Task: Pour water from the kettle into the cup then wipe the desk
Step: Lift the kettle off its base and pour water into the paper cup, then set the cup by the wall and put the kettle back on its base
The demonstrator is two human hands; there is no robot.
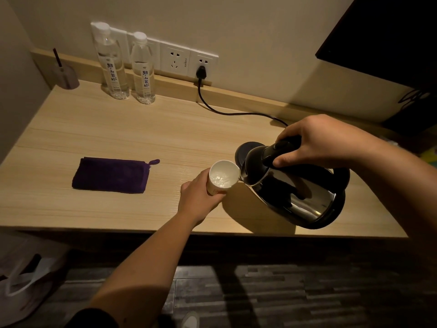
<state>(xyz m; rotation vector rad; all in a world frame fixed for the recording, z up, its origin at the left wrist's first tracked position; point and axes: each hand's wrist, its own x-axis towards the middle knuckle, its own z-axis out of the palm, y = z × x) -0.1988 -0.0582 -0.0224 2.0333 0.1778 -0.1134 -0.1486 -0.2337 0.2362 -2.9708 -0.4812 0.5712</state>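
Right hand (324, 140) grips the handle of the black-and-steel electric kettle (295, 185), tipped left, spout just at the rim of the white paper cup (223, 177). Left hand (201, 197) is wrapped around the cup near the front edge of the pale wooden desk (118, 129). Folded purple cloth (111, 175) lies left of the cup, long axis left-right, nearer the left hand; likely that hand takes it for wiping.
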